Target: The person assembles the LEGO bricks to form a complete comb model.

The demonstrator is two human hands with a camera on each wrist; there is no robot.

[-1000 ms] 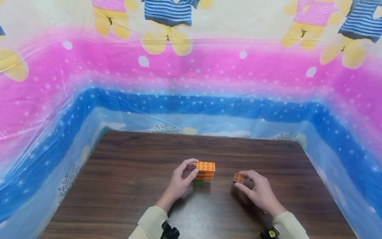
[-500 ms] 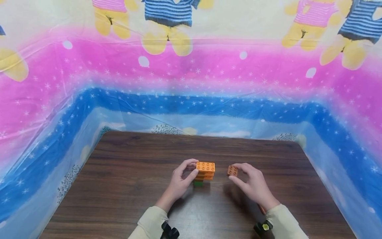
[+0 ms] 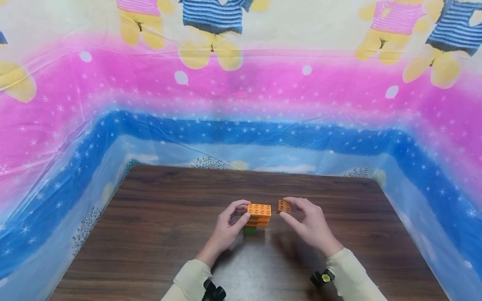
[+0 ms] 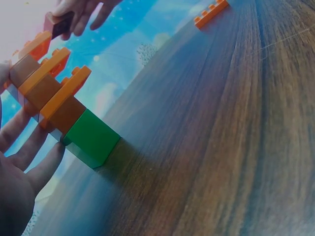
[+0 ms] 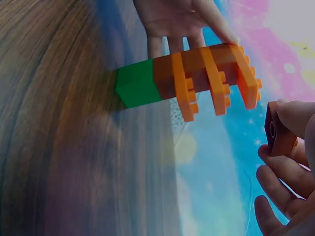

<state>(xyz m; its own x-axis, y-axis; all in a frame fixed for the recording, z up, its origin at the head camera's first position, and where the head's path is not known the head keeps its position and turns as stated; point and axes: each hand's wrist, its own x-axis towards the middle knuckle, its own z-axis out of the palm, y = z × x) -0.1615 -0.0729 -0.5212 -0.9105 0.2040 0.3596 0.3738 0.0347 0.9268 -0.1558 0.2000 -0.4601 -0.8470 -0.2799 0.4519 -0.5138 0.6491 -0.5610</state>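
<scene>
A tower of toy building bricks (image 3: 259,210) stands on the table. Its base is a green brick (image 4: 93,138), and brown bricks (image 5: 195,70) alternate above it with thin orange plates (image 5: 215,81) that jut out to the right. At its upper left side my left hand (image 3: 225,228) holds the tower between thumb and fingers. My right hand (image 3: 311,225) pinches a brown two-by-two brick (image 3: 284,206), studs up, by thumb and fingertips. That brick is in the air just right of the top orange plate, apart from it.
A loose orange plate (image 4: 211,14) lies on the wooden table (image 3: 158,196), seen in the left wrist view; my right arm seems to hide it in the head view. A patterned cloth (image 3: 241,133) hangs behind the table.
My right hand has moved left and away from me with the brown brick, bringing it close to the tower's top. The left hand and the tower have stayed in place.
</scene>
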